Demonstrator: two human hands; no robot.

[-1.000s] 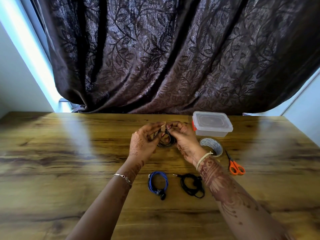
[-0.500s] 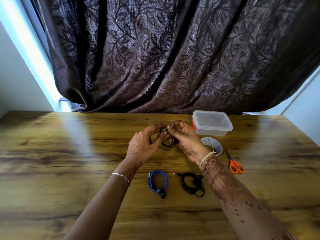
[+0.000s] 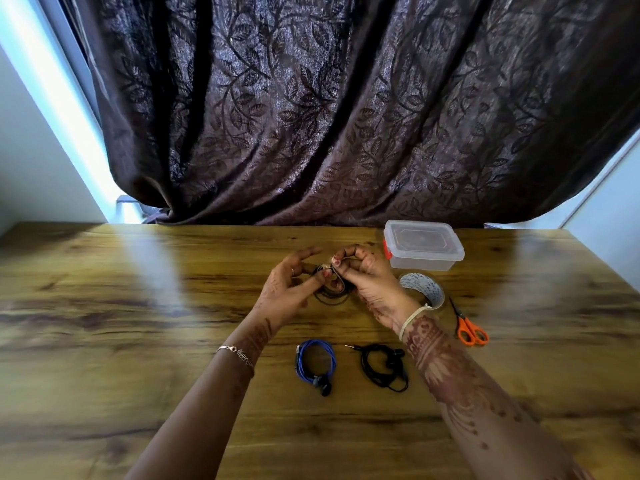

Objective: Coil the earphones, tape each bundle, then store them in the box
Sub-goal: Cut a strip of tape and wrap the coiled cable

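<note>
Both hands hold a dark coiled earphone bundle [image 3: 331, 295] just above the table's middle. My left hand [image 3: 290, 292] pinches its left side with thumb and fingers. My right hand [image 3: 369, 278] grips the top of the coil, where a small pale strip of tape sits under the fingertips. Nearer to me lie a blue coiled earphone [image 3: 316, 364] and a black coiled earphone [image 3: 382, 367], both flat on the wood. The clear plastic box [image 3: 423, 249] with its lid on stands at the back right.
A roll of clear tape [image 3: 423, 289] lies beside my right wrist. Orange-handled scissors [image 3: 469, 327] lie to its right. A dark patterned curtain [image 3: 346, 109] hangs behind the wooden table [image 3: 138, 306], whose far edge meets it.
The hands have lowered slightly with the bundle. The upright tape strip seen a second ago is now pressed down against the coil under the fingertips.
</note>
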